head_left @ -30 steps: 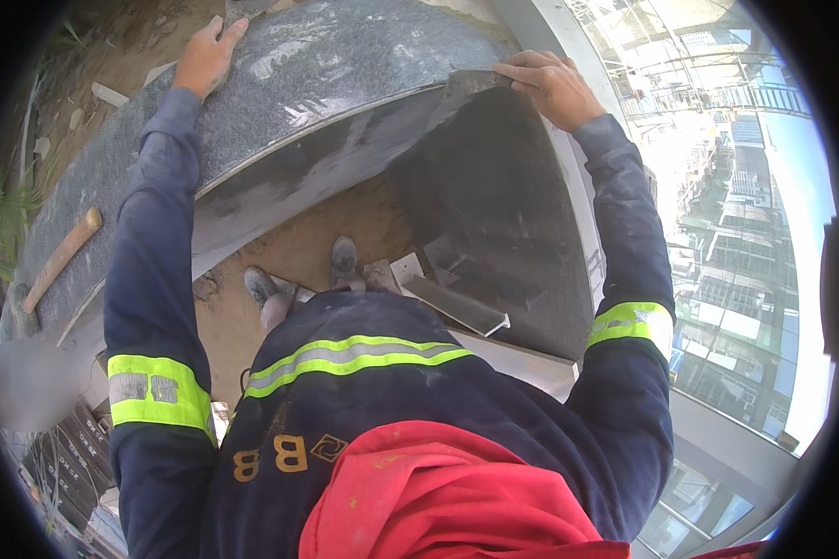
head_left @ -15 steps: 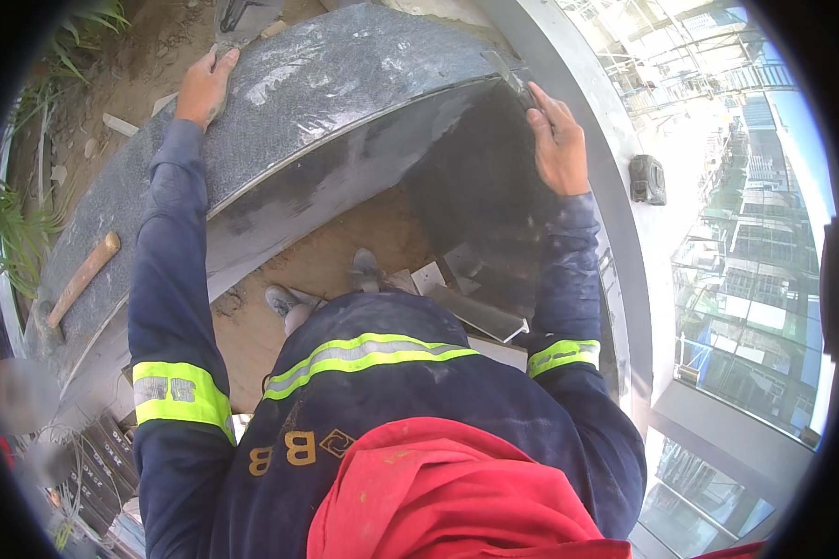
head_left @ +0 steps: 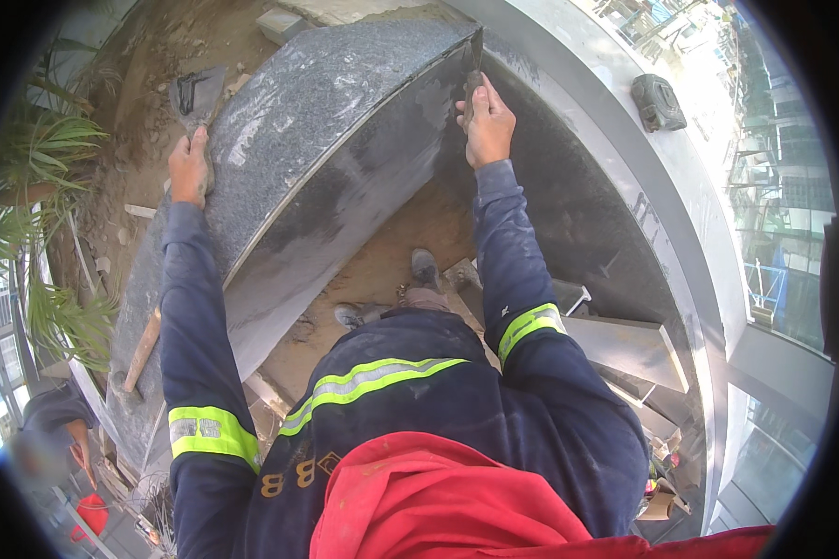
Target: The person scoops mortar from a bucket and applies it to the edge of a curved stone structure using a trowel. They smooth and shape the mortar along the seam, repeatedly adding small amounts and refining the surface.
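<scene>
My left hand [head_left: 188,172] is closed at the outer edge of a grey stone slab [head_left: 317,98]. A trowel [head_left: 198,93] with a flat grey blade extends beyond its fingers over the soil; the handle is hidden in the grip. My right hand [head_left: 489,126] holds a narrow flat-bladed scraper [head_left: 476,58] upright. Its blade meets the slab's far right corner, where the slab adjoins a dark curved stone panel [head_left: 559,168]. Pale smears mark the slab's top. A hammer [head_left: 144,349] with a wooden handle lies on the slab beside my left forearm.
Soil with plants [head_left: 51,158] borders the slab on the left. A black tape measure [head_left: 657,102] sits on the pale curved ledge [head_left: 615,98] at right. Loose stone pieces [head_left: 625,347] lie by my legs. Another person [head_left: 61,419] is at lower left, near a red object [head_left: 90,515].
My view has shifted. My right hand has moved inward, bringing the scraper from beside the corner to upright against it. My left hand stays on the slab's outer edge with the trowel.
</scene>
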A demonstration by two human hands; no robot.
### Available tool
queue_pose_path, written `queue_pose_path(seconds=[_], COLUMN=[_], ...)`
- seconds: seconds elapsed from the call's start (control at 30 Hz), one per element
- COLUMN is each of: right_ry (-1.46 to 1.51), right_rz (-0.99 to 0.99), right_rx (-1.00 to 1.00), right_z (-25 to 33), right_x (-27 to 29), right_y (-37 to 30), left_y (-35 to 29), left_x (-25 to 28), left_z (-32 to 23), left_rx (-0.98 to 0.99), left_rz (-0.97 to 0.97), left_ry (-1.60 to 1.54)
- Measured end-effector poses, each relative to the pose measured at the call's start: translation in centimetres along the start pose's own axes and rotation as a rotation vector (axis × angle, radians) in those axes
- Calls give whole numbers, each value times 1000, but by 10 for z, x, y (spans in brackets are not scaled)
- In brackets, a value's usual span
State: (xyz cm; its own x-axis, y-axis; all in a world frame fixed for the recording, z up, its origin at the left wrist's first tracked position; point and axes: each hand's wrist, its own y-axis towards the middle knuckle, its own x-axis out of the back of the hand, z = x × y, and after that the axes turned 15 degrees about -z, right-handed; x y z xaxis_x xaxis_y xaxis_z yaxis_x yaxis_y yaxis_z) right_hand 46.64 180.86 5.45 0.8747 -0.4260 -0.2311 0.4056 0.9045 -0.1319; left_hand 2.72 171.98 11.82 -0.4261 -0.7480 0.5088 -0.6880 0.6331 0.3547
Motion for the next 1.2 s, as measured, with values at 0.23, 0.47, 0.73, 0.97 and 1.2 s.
queue_pose_path(seconds=[0.23,0.47,0.73,0.97,1.2], right_ry=[-185,-262,-131,-15,-36], right_rz=[-26,39,41,39,-17], right_rx=[263,420,242,50,167], right_z=[-23,-38,-22,-3,-31], right_x=[-6,-5,9,0,-13], right_y=[1,-34,-42,-5,7], left_y=[-3,8,0,0,7], left_x=[-2,2,2,2,2], left_z=[-7,7,-3,-2,10], left_rx=[39,22,-5,0,51], left_rz=[21,92,43,47,92], left_ry=[-44,106,26,-9,30])
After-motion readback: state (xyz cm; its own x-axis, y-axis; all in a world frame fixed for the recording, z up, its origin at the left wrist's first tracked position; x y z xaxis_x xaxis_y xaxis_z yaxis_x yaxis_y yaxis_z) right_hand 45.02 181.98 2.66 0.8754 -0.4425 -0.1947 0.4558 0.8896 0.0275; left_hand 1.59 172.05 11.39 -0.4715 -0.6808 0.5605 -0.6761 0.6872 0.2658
